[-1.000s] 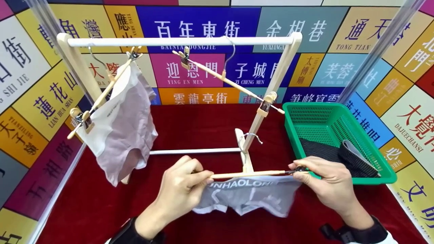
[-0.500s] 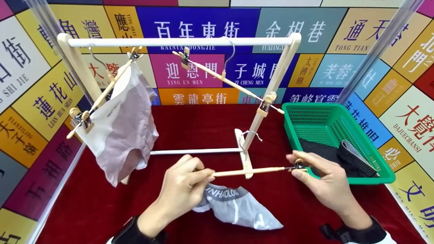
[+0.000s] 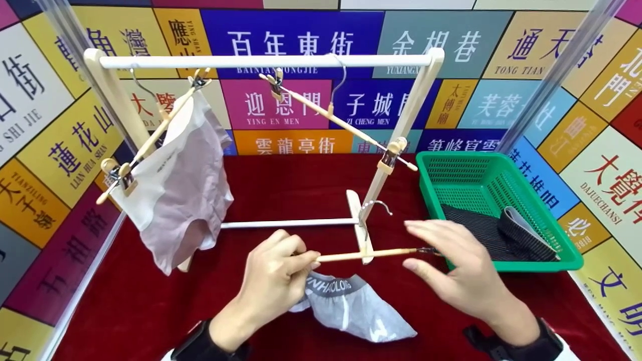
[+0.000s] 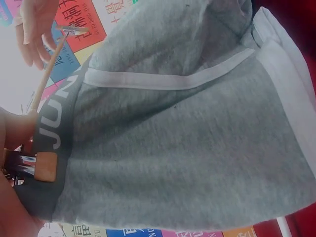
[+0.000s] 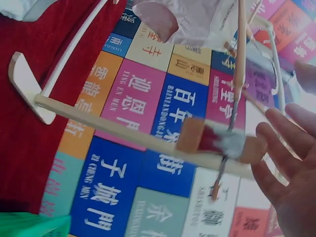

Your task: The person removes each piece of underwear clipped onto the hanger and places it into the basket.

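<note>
Pinkish briefs (image 3: 185,195) are hung on the rack (image 3: 266,61), far left. Next, a hanger (image 3: 346,256) is gripped at one end by the left hand (image 3: 278,273), grey briefs (image 3: 358,311) dangling underneath. Their clip (image 4: 45,166) is only shown by the left wrist cam, where "JUN" can be read; "YING EN MEN" is printed on the wall (image 3: 281,108). The right hand (image 3: 456,271) is held with thumb and fingers parted beside the far clip (image 5: 219,142), best seen from its wrist. Dark ribbed fabric (image 3: 524,235) is held in the green basket (image 3: 531,265).
</note>
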### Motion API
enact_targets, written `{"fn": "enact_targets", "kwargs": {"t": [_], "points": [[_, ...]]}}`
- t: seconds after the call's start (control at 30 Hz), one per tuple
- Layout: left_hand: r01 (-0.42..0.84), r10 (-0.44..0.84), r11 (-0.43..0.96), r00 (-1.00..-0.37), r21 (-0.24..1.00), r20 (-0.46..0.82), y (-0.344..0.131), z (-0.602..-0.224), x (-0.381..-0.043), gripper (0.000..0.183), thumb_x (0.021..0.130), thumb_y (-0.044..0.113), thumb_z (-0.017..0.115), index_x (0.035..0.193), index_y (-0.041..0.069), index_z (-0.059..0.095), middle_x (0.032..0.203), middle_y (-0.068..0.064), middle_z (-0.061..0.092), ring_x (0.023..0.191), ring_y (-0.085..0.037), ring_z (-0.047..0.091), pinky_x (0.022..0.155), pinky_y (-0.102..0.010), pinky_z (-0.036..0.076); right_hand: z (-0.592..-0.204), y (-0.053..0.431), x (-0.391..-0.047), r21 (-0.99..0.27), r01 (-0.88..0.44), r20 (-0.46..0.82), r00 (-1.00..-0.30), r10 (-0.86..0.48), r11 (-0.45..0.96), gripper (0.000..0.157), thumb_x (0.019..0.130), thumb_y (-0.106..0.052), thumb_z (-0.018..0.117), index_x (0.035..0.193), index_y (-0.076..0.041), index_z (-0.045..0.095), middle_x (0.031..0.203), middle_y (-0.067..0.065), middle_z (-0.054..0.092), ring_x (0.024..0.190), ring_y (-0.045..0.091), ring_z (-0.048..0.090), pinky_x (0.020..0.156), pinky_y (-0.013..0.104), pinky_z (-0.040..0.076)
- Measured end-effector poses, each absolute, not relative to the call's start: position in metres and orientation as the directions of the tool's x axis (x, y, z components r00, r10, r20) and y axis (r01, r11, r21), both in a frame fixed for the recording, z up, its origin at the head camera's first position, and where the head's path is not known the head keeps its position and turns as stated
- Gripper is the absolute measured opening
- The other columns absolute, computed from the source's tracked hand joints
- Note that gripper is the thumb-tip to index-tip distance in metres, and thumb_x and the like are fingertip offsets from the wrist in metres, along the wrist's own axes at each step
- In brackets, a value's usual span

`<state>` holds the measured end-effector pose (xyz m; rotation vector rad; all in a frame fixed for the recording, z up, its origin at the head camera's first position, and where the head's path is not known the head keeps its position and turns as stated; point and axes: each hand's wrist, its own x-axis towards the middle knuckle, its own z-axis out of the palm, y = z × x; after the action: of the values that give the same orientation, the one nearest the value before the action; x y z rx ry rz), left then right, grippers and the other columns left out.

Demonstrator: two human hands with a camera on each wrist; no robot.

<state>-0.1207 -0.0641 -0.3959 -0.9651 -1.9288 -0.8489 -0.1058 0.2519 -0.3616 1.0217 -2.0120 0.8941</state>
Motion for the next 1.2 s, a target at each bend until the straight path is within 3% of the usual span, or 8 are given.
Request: {"fn": "enact_targets", "kwargs": {"t": [0.2,0.43,0.63,0.77,0.87,1.2], "points": [[0.849,0.315,0.487,-0.389,0.204,0.865,-0.06,-0.397,-0.12,0.007,0.081,0.006,0.085,0.084,0.012,0.084,0.074,0.002,0.057,0.067,-0.017,0.049,0.055,-0.026,0.042,-0.363,0.237,-0.105,-0.207,-0.832,0.759,-0.468,-0.452,0.515,0.049,0.102,-0.04,0.068,0.127,0.002,0.072,0.126,0.017,0.072,0.117,0.034,0.067,0.114,0.027,0.042],[0.855,0.308,0.477,-0.38,0.204,0.872,-0.056,-0.397,-0.12,0.007,0.081,0.006,0.085,0.084,0.012,0.084,0.074,0.002,0.057,0.067,-0.016,0.049,0.055,-0.025,0.042,-0.37,0.226,-0.104,-0.204,-0.783,0.685,-0.543,-0.485,0.588,0.051,0.103,-0.045,0.064,0.13,-0.002,0.071,0.126,0.011,0.073,0.115,0.03,0.069,0.112,0.024,0.041],[0.862,0.32,0.462,-0.383,0.21,0.866,-0.054,-0.396,-0.118,0.005,0.082,0.007,0.085,0.085,0.011,0.085,0.074,0.002,0.058,0.067,-0.016,0.049,0.056,-0.024,0.043,-0.378,0.222,-0.11,-0.17,-0.798,0.687,-0.517,-0.511,0.579,0.04,0.103,-0.043,0.064,0.115,-0.006,0.075,0.11,0.002,0.076,0.099,0.02,0.072,0.09,0.03,0.051],[0.869,0.329,0.447,-0.383,0.215,0.863,-0.052,-0.395,-0.118,0.004,0.083,0.007,0.084,0.086,0.01,0.084,0.075,0.002,0.059,0.068,-0.015,0.05,0.057,-0.024,0.043,-0.382,0.222,-0.114,-0.141,-0.837,0.709,-0.459,-0.536,0.529,0.025,0.103,-0.034,0.067,0.105,-0.01,0.074,0.097,-0.002,0.074,0.081,0.013,0.067,0.072,0.028,0.052],[0.875,0.331,0.415,-0.401,0.25,0.854,-0.052,-0.396,-0.117,0.006,0.083,0.004,0.085,0.087,0.008,0.084,0.076,0.002,0.06,0.071,-0.015,0.052,0.06,-0.022,0.045,-0.384,0.223,-0.115,-0.113,-0.854,0.725,-0.42,-0.546,0.507,0.023,0.104,-0.031,0.066,0.101,-0.01,0.074,0.09,-0.003,0.071,0.073,0.01,0.062,0.064,0.025,0.051],[0.856,0.342,0.325,-0.503,0.402,0.794,-0.061,-0.395,-0.114,0.048,0.075,0.003,0.093,0.119,0.001,0.075,0.098,-0.001,0.071,0.089,-0.015,0.064,0.077,-0.021,0.054,-0.383,0.234,-0.117,-0.098,-0.845,0.734,-0.418,-0.535,0.526,0.025,0.105,-0.033,0.064,0.097,-0.012,0.075,0.084,-0.006,0.068,0.068,0.009,0.059,0.059,0.024,0.048]]}}
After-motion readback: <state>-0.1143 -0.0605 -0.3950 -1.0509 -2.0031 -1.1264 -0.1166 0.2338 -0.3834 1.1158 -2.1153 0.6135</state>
